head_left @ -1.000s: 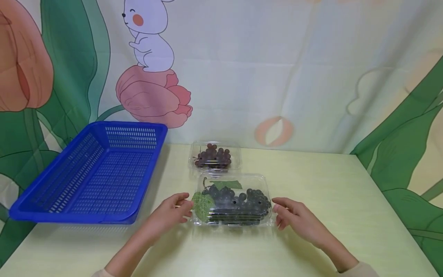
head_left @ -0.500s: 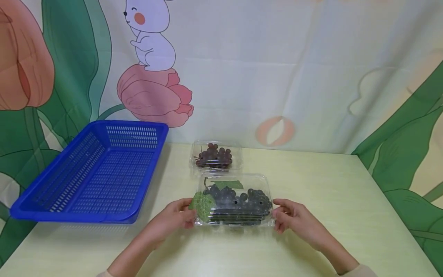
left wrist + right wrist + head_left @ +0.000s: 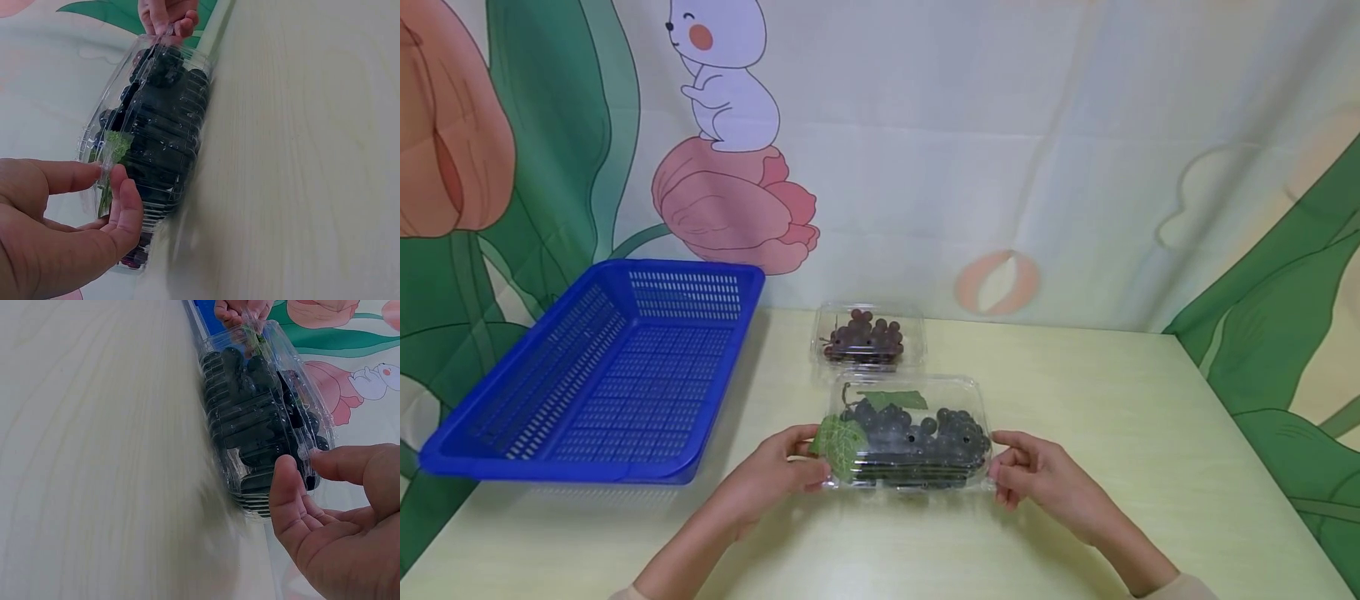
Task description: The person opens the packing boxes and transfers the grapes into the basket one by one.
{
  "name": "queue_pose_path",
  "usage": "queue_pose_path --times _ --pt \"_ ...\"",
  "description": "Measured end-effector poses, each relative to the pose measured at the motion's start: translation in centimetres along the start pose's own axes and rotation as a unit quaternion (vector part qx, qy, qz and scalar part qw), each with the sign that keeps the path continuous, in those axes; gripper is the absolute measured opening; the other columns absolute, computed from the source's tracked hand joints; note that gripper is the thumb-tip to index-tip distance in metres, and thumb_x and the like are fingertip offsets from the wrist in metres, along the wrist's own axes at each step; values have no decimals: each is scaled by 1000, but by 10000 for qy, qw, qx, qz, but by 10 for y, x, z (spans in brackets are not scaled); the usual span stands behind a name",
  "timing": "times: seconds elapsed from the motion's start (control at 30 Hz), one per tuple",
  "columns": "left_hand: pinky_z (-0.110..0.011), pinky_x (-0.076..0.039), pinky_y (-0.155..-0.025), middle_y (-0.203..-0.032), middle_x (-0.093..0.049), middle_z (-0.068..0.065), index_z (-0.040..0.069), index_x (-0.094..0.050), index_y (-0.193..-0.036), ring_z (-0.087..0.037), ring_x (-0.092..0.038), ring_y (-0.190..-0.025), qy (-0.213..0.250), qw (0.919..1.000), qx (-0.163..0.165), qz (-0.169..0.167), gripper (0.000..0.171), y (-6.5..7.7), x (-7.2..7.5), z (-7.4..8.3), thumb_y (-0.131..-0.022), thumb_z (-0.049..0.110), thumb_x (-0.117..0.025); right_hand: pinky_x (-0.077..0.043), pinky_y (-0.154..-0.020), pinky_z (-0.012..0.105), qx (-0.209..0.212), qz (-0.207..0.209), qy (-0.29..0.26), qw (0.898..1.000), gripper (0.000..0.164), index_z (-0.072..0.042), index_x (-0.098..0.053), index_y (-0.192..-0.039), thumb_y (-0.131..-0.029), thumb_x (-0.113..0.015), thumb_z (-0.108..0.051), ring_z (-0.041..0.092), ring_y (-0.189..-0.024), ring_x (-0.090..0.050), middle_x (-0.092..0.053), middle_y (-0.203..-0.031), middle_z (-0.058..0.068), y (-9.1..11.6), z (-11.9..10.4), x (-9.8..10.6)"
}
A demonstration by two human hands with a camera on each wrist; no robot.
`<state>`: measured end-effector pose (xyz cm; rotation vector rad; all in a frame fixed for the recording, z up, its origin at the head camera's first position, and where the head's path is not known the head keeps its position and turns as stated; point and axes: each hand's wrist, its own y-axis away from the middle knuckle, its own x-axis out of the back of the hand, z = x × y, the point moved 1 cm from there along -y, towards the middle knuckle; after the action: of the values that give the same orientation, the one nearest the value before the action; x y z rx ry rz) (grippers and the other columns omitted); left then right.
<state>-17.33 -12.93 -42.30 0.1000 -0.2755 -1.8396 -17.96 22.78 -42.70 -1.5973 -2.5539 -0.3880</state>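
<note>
A clear plastic clamshell box of dark grapes (image 3: pixel 917 454) sits on the table in front of me, a green leaf (image 3: pixel 842 446) showing through its left end. At that end my left hand (image 3: pixel 782 467) pinches the rim between thumb and fingers; the left wrist view shows the left fingers (image 3: pixel 128 209) right at the lip. My right hand (image 3: pixel 1037 471) pinches the opposite end of the rim, with the thumb toward me. In the right wrist view, the right hand (image 3: pixel 350 512) has its fingertips at the lip where lid and base meet.
Behind the box stands a smaller clear clamshell box of reddish grapes (image 3: pixel 863 337). To the left is a blue slotted plastic basket (image 3: pixel 730 367). A printed curtain (image 3: pixel 910 183) hangs along the back edge of the pale table (image 3: pixel 1112 392).
My left hand has come in from the left and gripped the box's left rim. The right hand has closed in on the right rim. The box has stayed in place.
</note>
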Motion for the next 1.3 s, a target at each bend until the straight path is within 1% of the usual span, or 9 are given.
queue_pose_path --times 0.1,0.23,0.43,0.7,0.83,1.0,1.13,1.3 --pt "-37 -57 -88 -116 -59 -20 -14 -32 -152 -20 -64 -93 -1 10000 -16 -45 66 -1 0 -2 -95 -3 -63 -60 -70 33 1 -50 -56 10000 66 15 -23 -155 -103 -58 -5 25 -81 -65 -63 -102 21 0 0 0" --pt "-37 -57 -87 -117 -59 -20 -15 -32 -152 -20 -64 -92 -9 10000 -6 -13 67 -2 0 -3 -94 -3 -64 -60 -70 33 -17 -103 -125 9999 67 15 -22 -155 -104 -59 -6 24 -80 -65 -63 -101 24 0 0 0" --pt "-39 -58 -88 -118 -58 -22 -15 -34 -150 -20 -66 -90 17 10000 -13 -11 67 0 -2 -1 -92 -6 -65 -59 -69 33 -76 -144 -164 9997 70 14 -22 -156 -103 -63 -8 23 -78 -65 -63 -97 22 2 1 2" --pt "-44 -58 -92 -124 -55 -25 -13 -29 -153 -24 -69 -93 -3 9997 31 -261 74 2 -6 -1 -91 -3 -68 -59 -71 34 -198 -144 -154 9996 70 14 -22 -156 -103 -63 -8 23 -77 -64 -65 -94 19 9 3 7" --pt "-42 -58 -91 -123 -55 -24 -12 -30 -153 -25 -69 -92 11 9993 75 -359 75 4 -9 -2 -90 -2 -70 -59 -72 35 -255 -178 -151 9994 71 14 -22 -155 -103 -64 -11 23 -77 -64 -65 -94 19 13 3 9" --pt "-41 -58 -90 -122 -56 -24 -15 -29 -152 -24 -68 -92 5 9989 44 -474 76 5 -13 -2 -89 -2 -69 -59 -74 35 -334 -238 -133 9991 72 14 -22 -155 -103 -64 -11 23 -77 -63 -65 -94 17 19 5 12" --pt "-40 -58 -87 -123 -56 -23 -16 -28 -152 -23 -67 -91 -18 9986 112 -516 76 7 -17 -2 -90 -2 -69 -59 -74 35 -353 -282 -93 9989 72 15 -20 -155 -103 -64 -10 23 -77 -63 -66 -95 17 23 5 14" --pt "-41 -58 -87 -121 -55 -22 -16 -28 -151 -22 -66 -91 22 9980 48 -630 75 9 -21 -2 -89 -4 -69 -59 -73 36 -473 -297 16 9984 75 15 -20 -155 -102 -66 -11 25 -76 -64 -68 -96 17 28 3 15"
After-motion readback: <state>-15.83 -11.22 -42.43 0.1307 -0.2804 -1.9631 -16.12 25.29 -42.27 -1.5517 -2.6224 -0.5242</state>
